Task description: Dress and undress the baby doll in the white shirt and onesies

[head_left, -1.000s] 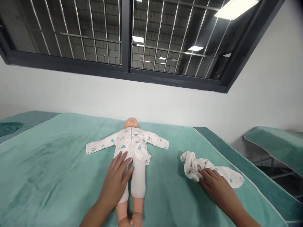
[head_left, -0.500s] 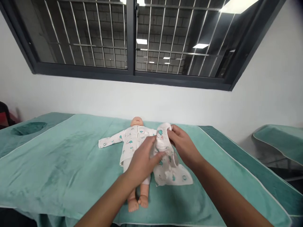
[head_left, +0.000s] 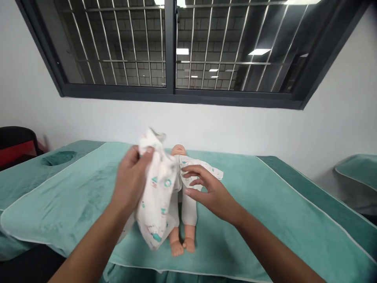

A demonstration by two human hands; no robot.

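My left hand (head_left: 132, 177) grips a small white printed baby garment (head_left: 157, 192) near its top and holds it up over the bed. The cloth hangs down, slightly blurred, and covers part of the doll; whether it is trousers or a top I cannot tell. Just right of it, my right hand (head_left: 207, 190) has its fingers apart and curved, holding nothing, in front of the doll's chest. The baby doll (head_left: 189, 232) lies on its back, head toward the wall, feet toward me. It wears a white printed jacket (head_left: 216, 171) and plain white trousers (head_left: 189, 208).
Under the doll spreads a green cover (head_left: 265, 224) on a bed with a face hole (head_left: 59, 158) at the left. Behind it are a white wall and a barred window (head_left: 171, 92). A black and red chair (head_left: 17, 151) stands far left; another green-covered bed (head_left: 357, 169) is at the right.
The garment was picked up from the right side of the bed, held between both hands, then moved left in my left hand. My right hand has let go. The view has shifted left.
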